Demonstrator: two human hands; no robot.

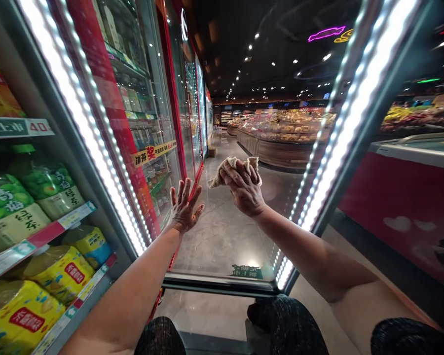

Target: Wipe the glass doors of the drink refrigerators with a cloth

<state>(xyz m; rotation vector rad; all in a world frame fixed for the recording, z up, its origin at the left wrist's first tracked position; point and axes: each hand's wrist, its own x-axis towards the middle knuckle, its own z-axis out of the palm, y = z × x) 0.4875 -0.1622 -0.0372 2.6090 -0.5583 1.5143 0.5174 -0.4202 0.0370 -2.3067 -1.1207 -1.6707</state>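
In front of me stands the glass door [222,241] of a drinks fridge, edged by bright LED strips on both sides. My right hand [244,190] presses a crumpled beige cloth [220,175] against the pane, with its fingers over the cloth. Lower and to the left, my left hand [185,209] has its fingers spread and its palm toward the glass; it holds nothing. A small green sticker [246,270] shows at the bottom of the pane, near the dark lower frame [218,285].
On the left, fridge shelves carry green tea bottles [48,180] and yellow-labelled bottles [61,268] behind price strips. Beyond the glass are more red-framed fridges [172,74] and a wooden produce counter [277,148]. A dark red chest unit [403,197] stands to the right.
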